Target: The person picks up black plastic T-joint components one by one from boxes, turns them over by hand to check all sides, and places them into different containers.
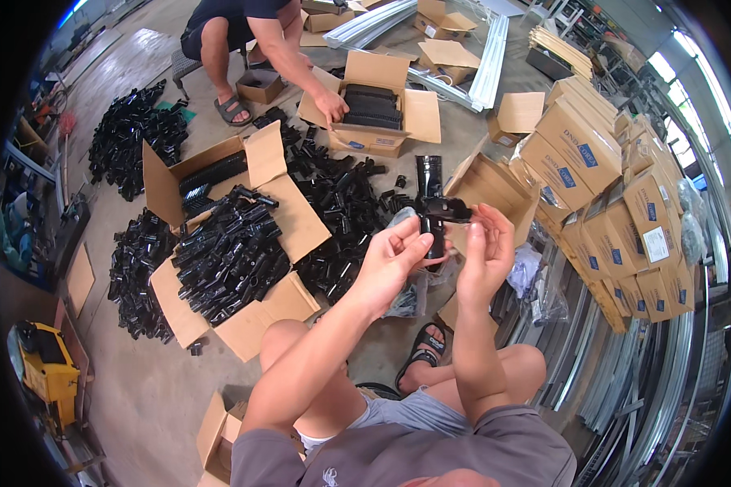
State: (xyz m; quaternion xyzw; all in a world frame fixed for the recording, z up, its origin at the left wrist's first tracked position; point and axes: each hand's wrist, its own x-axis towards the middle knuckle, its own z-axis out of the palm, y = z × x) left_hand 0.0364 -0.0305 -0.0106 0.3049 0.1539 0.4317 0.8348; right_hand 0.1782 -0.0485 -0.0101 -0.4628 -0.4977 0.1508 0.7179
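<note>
The left forearm slants up and to the right, and the left hand (pixel 398 261) is mostly closed, thumb and forefinger pinching the lower end of a black part (pixel 429 172). The right forearm stands nearly upright; the right hand (pixel 486 247) is half curled, with its fingertips at the right end of the part's side arm, though I cannot tell whether they grip it. The part is held upright in front of the seated person, above the floor (pixel 150 385).

The stacked cartons (pixel 573 150) on the right carry dark lettering and blue printed patches, and one has a white label (pixel 656 243). A pale print (pixel 330 476) marks the person's shirt (pixel 398 450).

Just beyond the hands, an open box (pixel 499 191) stands behind the right one. To the left, black pieces (pixel 231 253) heap over an open carton (pixel 266 154), with a loose pile (pixel 142 138) farther off. Across from the person, a co-worker's hand (pixel 331 105) touches a carton (pixel 368 144) packed with black pieces. Metal lengths (pixel 625 398) lie at the right, and a yellow machine (pixel 50 373) stands at the far left.
</note>
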